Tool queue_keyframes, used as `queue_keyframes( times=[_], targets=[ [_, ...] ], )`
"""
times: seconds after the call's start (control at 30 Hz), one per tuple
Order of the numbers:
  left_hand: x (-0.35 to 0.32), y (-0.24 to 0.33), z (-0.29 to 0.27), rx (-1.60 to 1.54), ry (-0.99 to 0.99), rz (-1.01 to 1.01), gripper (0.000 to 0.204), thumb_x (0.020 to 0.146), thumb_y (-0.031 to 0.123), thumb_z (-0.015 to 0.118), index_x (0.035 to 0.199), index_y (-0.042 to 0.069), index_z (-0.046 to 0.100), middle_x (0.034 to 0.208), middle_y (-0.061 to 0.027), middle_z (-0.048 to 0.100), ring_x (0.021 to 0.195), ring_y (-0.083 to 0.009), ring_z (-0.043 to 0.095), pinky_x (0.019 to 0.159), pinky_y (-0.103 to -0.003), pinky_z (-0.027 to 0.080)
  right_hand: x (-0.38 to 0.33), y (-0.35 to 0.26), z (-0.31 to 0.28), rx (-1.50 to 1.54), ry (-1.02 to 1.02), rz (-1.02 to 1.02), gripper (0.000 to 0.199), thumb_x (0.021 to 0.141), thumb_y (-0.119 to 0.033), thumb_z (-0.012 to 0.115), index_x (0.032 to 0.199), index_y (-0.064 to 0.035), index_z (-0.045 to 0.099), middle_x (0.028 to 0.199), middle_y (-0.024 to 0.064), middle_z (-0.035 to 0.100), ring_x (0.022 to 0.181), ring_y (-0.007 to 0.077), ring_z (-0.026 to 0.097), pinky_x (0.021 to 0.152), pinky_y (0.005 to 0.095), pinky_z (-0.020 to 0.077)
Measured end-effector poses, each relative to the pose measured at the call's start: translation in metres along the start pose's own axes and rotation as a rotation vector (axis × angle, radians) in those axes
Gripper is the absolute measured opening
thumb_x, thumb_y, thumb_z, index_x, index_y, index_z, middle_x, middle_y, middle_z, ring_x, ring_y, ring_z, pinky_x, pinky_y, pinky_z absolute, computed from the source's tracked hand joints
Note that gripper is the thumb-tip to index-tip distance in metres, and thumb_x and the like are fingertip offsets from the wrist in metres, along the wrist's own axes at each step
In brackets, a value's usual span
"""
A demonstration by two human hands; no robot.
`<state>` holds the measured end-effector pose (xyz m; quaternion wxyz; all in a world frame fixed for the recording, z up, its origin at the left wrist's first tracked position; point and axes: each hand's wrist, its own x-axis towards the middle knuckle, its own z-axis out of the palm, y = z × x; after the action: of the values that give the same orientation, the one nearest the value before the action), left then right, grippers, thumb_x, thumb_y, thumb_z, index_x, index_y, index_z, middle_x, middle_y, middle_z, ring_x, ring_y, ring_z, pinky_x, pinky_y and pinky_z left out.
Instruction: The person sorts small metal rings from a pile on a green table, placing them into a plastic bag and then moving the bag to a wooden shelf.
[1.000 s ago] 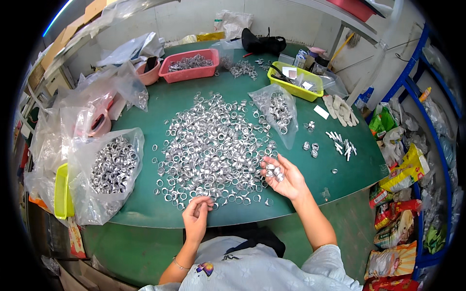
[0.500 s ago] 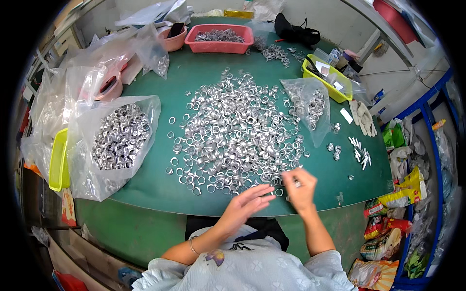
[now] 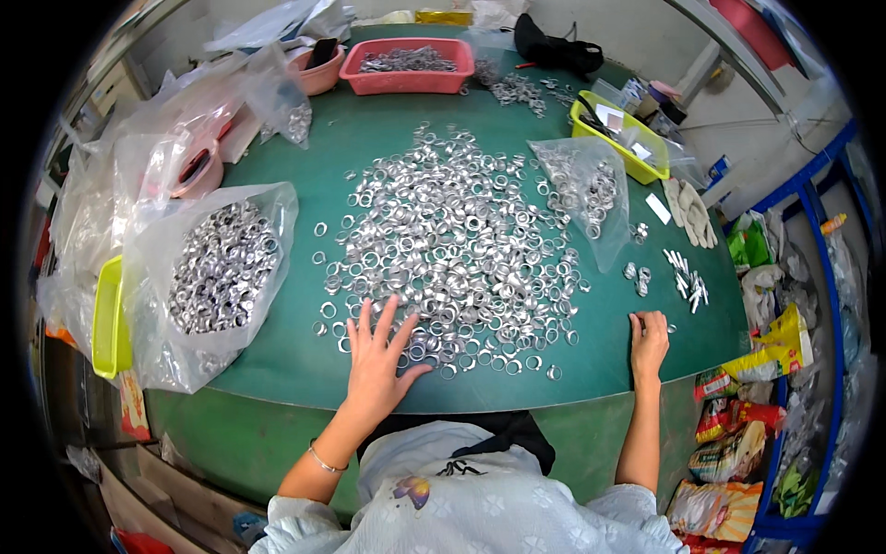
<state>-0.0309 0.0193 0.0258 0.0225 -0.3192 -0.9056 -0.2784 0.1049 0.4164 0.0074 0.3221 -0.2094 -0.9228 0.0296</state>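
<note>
A wide heap of silver metal rings (image 3: 452, 240) is spread over the middle of the green table (image 3: 286, 369). My left hand (image 3: 374, 367) lies with fingers spread at the heap's near left edge, fingertips on or just over the rings. Farther right, my right hand (image 3: 649, 343) rests on the table with its fingers curled together; whatever is in them is hidden. A single small metal piece (image 3: 671, 328) lies beside its fingertips. Beyond it are small stacks of rings (image 3: 637, 279) and several short pale rods (image 3: 688, 280).
A clear bag of rings (image 3: 231, 268) stands at left, another plastic bag (image 3: 604, 235) right of the heap. Yellow-green baskets (image 3: 113, 319) and a pink tub (image 3: 406, 90) flank the work area. White gloves (image 3: 690, 214) lie near the right edge, beside a blue shelf rack (image 3: 826, 258).
My left hand has moved left to the heap's edge and spread its fingers. My right hand has moved right, away from the heap, down beside the small metal piece.
</note>
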Motion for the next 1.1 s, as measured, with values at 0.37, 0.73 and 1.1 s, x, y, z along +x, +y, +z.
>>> queue_keyframes(
  times=[0.37, 0.73, 1.1],
  targets=[
    [-0.002, 0.001, 0.013, -0.005, 0.099, 0.009, 0.075, 0.058, 0.017, 0.079, 0.124, 0.007, 0.046, 0.139, -0.0181, 0.030, 0.129, -0.0411, 0.024, 0.105, -0.055, 0.016, 0.022, 0.136, -0.042, -0.079, 0.394, 0.433, 0.015, 0.083, -0.016, 0.060, 0.082, -0.0006, 0.061, 0.077, 0.0122, 0.059, 0.069, 0.0282, 0.058, 0.062, 0.0372, 0.0453],
    [-0.003, 0.000, 0.015, -0.014, 0.114, -0.004, 0.073, 0.056, 0.015, 0.079, 0.122, 0.006, 0.047, 0.136, -0.0173, 0.033, 0.129, -0.0395, 0.025, 0.106, -0.054, 0.017, 0.009, 0.233, -0.018, -0.492, 0.144, 0.400, 0.021, 0.080, -0.026, 0.063, 0.085, -0.0059, 0.062, 0.089, 0.0101, 0.056, 0.090, 0.0306, 0.052, 0.074, 0.0406, 0.0446],
    [-0.003, 0.001, 0.016, -0.008, 0.118, -0.003, 0.072, 0.057, 0.015, 0.079, 0.121, 0.006, 0.048, 0.136, -0.0174, 0.033, 0.129, -0.0393, 0.025, 0.106, -0.054, 0.017, 0.008, 0.226, -0.028, -0.340, 0.292, 0.447, 0.031, 0.078, -0.034, 0.064, 0.089, -0.0048, 0.064, 0.096, 0.0137, 0.057, 0.093, 0.0295, 0.053, 0.082, 0.0397, 0.0410]
  ],
)
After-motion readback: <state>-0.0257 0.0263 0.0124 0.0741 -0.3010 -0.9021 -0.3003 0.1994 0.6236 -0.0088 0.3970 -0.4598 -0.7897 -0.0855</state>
